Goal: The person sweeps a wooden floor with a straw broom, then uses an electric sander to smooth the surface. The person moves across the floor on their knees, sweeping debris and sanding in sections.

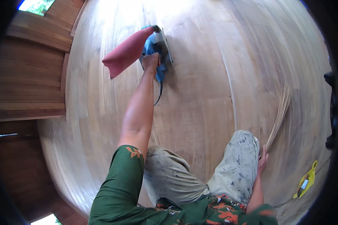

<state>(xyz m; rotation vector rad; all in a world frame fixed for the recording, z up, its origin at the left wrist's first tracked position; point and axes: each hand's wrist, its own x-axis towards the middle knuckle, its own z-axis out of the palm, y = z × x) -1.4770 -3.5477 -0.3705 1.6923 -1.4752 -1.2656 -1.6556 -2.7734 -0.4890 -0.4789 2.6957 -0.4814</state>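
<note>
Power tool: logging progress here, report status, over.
Left hand grips power tool. Right hand holds broom. Tool on floor, red bag attached. Yellow item far right, well apart from tool.

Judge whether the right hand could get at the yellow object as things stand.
Probably yes: nothing visible stands between the right hand and the yellow object. That hand holds a stick broom, though, so it may need freeing first.

One dark green shirt (202,210), orange flower print (227,215) across front, left sleeve (118,178) ending near elbow, orange sprig (133,152) at its hem, pale grey trousers (234,165), dark smudges on legs
</note>
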